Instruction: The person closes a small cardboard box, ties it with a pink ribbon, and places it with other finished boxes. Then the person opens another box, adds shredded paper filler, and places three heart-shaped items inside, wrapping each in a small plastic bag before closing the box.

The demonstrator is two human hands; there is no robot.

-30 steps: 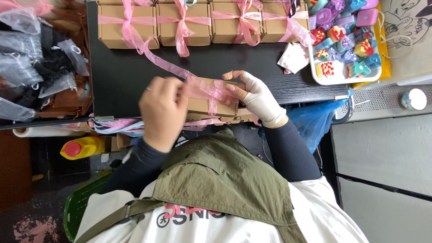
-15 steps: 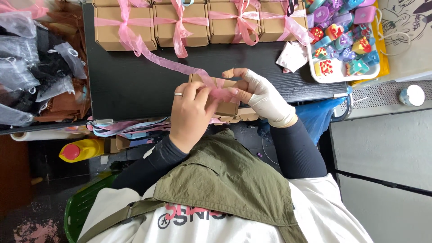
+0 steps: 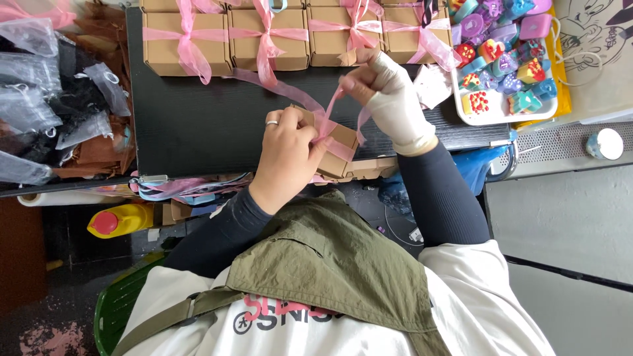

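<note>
Centrally, left hand (image 3: 287, 155) presses closed fingers on the small brown box (image 3: 335, 148) at the black table's (image 3: 198, 125) near edge, while gloved right hand (image 3: 390, 92), at two o'clock, pinches the pink ribbon (image 3: 326, 115) taut above it.

Half-seen things at the desk

The left hand (image 3: 288, 153) covers most of the small cardboard box (image 3: 343, 142), so its near side and whatever the grip pinches there cannot be seen. The pink ribbon (image 3: 297, 92) slips out of sight under those fingers. The top edge cuts off the row of tied boxes (image 3: 264, 46) and the tray of coloured blocks (image 3: 491, 112), whose markings are too small to make out. The dark bags (image 3: 46, 105) run off the left edge. The yellow bottle (image 3: 122, 219) sits partly hidden beneath the desk (image 3: 198, 125).
</note>
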